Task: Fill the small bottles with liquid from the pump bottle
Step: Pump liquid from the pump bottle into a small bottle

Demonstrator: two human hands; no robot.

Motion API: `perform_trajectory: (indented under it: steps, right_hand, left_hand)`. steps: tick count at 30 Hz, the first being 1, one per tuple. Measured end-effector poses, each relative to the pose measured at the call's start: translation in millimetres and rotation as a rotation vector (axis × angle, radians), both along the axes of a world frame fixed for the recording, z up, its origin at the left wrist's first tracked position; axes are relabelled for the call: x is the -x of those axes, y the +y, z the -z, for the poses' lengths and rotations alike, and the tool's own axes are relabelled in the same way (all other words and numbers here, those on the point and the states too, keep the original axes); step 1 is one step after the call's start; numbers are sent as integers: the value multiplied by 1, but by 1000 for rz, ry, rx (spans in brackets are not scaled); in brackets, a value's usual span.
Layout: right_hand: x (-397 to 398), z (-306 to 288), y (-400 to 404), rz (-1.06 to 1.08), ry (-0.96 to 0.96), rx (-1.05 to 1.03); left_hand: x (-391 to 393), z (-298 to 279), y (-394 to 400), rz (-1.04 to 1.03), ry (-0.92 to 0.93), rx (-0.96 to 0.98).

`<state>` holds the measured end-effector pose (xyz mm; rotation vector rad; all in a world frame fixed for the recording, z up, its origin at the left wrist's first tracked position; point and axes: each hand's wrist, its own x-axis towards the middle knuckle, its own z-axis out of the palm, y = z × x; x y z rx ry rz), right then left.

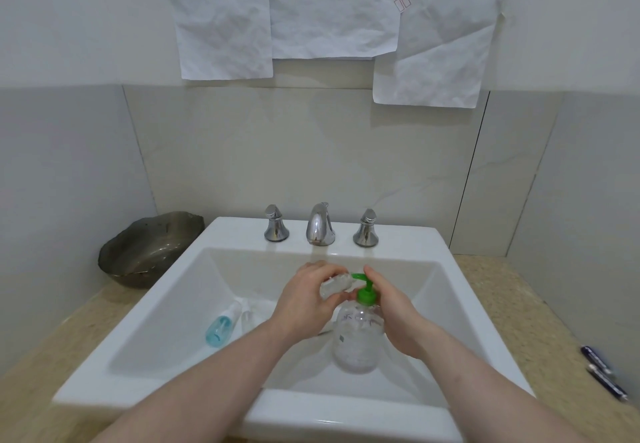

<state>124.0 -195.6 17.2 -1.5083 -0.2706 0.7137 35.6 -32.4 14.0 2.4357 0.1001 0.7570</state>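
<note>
pens (604,375) — cropped right, forearms — cropped below

Taking the sink (194,269) as my landmark: I see open basin floor at its left and back. 2 small bottles block its left-centre floor, a blue bottle (221,325) and a clear bottle (246,319) beside it. The pump bottle (356,338) stands right of centre. The faucet (320,224) with 2 handles lines its back ledge. A dark bowl (145,252) sits just left of it, 2 pens (604,373) to its right.

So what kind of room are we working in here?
Most likely a bathroom: a white sink set in a counter, a chrome faucet with two handles, and tiled walls behind.
</note>
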Motion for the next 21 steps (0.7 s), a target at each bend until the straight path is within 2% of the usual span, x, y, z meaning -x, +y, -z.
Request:
perform_trajectory:
  steps: [14,21]
  right_hand:
    - [0,-2,0,-38,-1,21]
    - [5,-11,-3,-1,31,-37]
  left_hand:
    - [3,-3,0,19,-19,14]
    - [1,-3,-4,42,-20,-22]
